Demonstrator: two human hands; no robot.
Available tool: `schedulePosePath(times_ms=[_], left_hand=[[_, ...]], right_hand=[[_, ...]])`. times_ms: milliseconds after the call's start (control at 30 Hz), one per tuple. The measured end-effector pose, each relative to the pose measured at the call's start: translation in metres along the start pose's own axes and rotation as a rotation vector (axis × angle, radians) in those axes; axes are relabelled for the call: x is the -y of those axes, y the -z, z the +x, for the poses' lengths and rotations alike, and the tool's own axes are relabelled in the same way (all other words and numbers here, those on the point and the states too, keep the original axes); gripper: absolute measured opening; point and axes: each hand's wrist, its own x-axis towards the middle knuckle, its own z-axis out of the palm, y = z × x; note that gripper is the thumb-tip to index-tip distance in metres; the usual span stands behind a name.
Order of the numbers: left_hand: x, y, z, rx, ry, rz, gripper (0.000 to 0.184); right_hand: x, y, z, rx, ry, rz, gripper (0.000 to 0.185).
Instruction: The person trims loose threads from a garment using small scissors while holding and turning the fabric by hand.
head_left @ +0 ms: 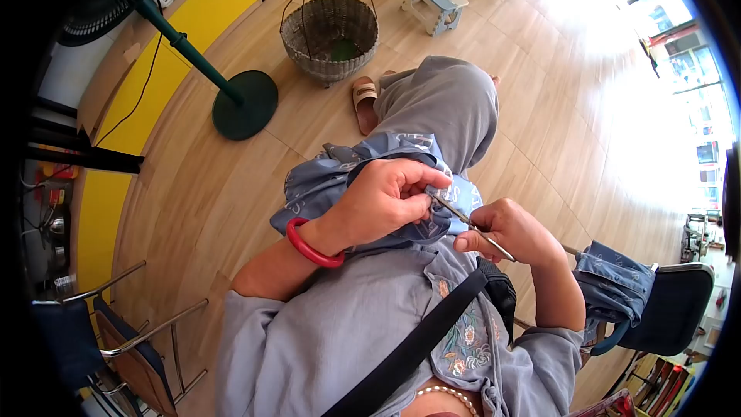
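Blue cloth printed with white letters (309,189) lies bunched over my lap. My left hand (382,201), with a red bangle (312,245) at its wrist, pinches an edge of this cloth between thumb and fingers. In my right hand (521,232) is a slim pair of metal thread snips (461,216), gripped between thumb and curled fingers. Their tip points up and left, right at the cloth edge by my left fingertips. Whether the blades touch the cloth, I cannot tell.
A woven basket (330,35) and a small folding stool (436,4) stand on the wooden floor ahead. A green fan (245,104) is at the left. More blue printed cloth (614,282) hangs on a chair (671,313) at my right; metal-framed chairs (127,340) stand left.
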Motion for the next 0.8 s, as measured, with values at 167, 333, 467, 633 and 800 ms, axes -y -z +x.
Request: schedulePosePath(times_ms=[167,333,467,633,800], left_hand=[[0.005,-0.006,0.001,-0.059,-0.159,0.171,0.030],[0.004,-0.005,0.000,-0.052,-0.154,0.226,0.029],[-0.001,-0.004,0.000,-0.016,-0.029,-0.058,0.034],[-0.008,-0.003,-0.004,-0.012,-0.044,-0.170,0.046],[-0.003,-0.006,-0.008,-0.095,-0.125,-0.179,0.047]], right_hand=[[0.008,-0.007,-0.009,-0.297,0.154,-0.444,0.058],[0.004,-0.012,-0.008,-0.361,0.168,-0.490,0.058],[-0.009,-0.008,-0.004,-0.346,0.256,-0.407,0.055],[-0.016,-0.003,0.001,-0.164,0.115,0.021,0.048],[-0.021,-0.010,0.007,-0.121,0.174,0.265,0.050]])
